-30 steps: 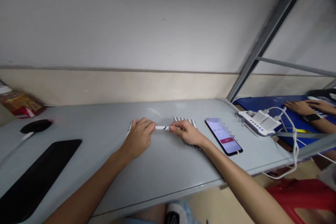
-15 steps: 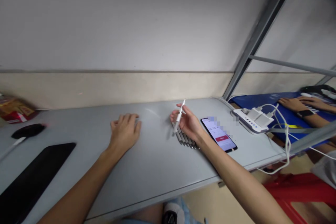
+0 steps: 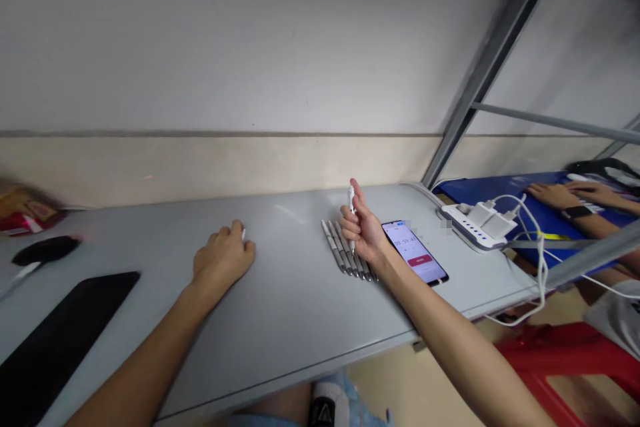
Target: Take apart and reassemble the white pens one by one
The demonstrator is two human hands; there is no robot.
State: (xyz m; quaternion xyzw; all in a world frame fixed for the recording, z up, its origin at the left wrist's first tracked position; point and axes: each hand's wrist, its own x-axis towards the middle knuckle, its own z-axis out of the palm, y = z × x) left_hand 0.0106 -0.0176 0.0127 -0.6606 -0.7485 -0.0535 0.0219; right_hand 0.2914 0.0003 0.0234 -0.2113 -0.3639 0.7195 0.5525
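Observation:
My right hand is raised just over the row of pens, its fingers wrapped round a white pen. That pen stands nearly upright, and the thumb points up beside its top end. Below and partly behind the hand, several white and grey pens lie side by side, slanted on the grey desk. On the left, my left hand rests on the desk with curled fingers. A small white end of something shows between its thumb and forefinger; the remainder is hidden under the hand.
Right of the pens lies a lit phone with a running timer. Beyond it are a white power strip with cables and a metal frame post. A black pad lies at left. Another person's hands rest on a blue surface.
My right hand has closed round the pen, turning it from slanted to nearly upright, and the row of pens shows more. My left hand has shifted a little left.

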